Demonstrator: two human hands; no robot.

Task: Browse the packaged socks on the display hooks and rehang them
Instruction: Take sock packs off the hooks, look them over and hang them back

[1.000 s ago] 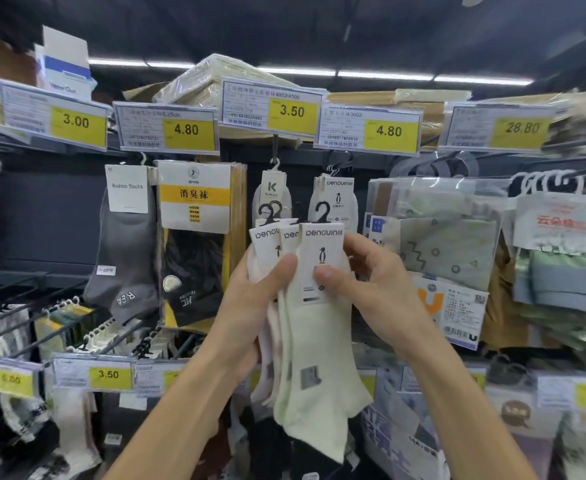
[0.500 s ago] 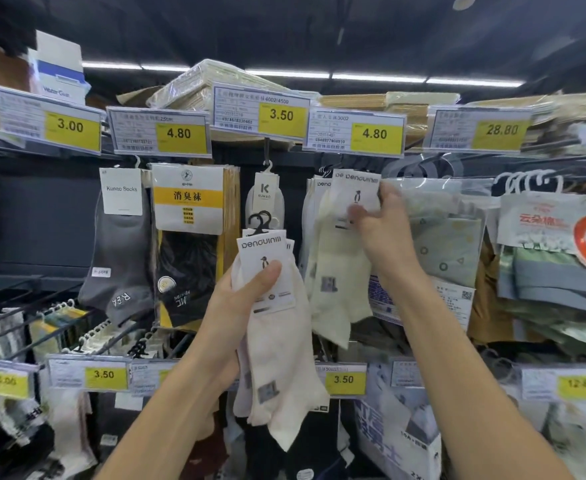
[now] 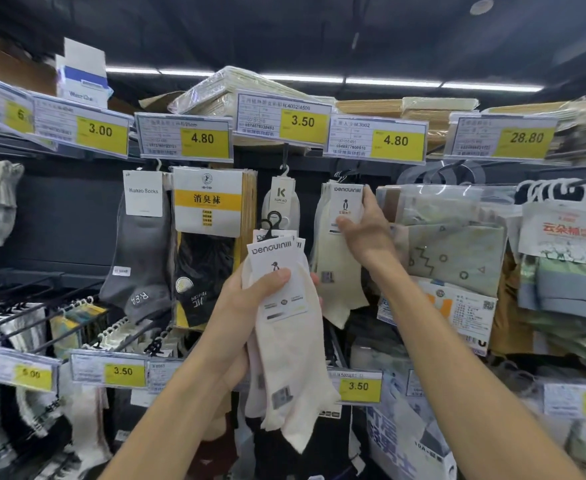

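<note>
left hand (image 3: 246, 306) grips cream socks (image 3: 295, 358) (vertical, toes down) | right hand (image 3: 367, 233) pinches hung pair (image 3: 333, 261), likewise vertical

Up to the hook (image 3: 341, 175) goes the pale green pair (image 3: 333, 271)

The right grip (image 3: 367, 233) leaves the shared bundle and raises that pair to the rail, where it apparently hangs now; the left grip (image 3: 250, 296) alone holds the cream pairs (image 3: 295, 375).

Cream sock packs (image 3: 284, 327) held low; pale-green pack (image 3: 333, 258) hangs upright on hook.
</note>
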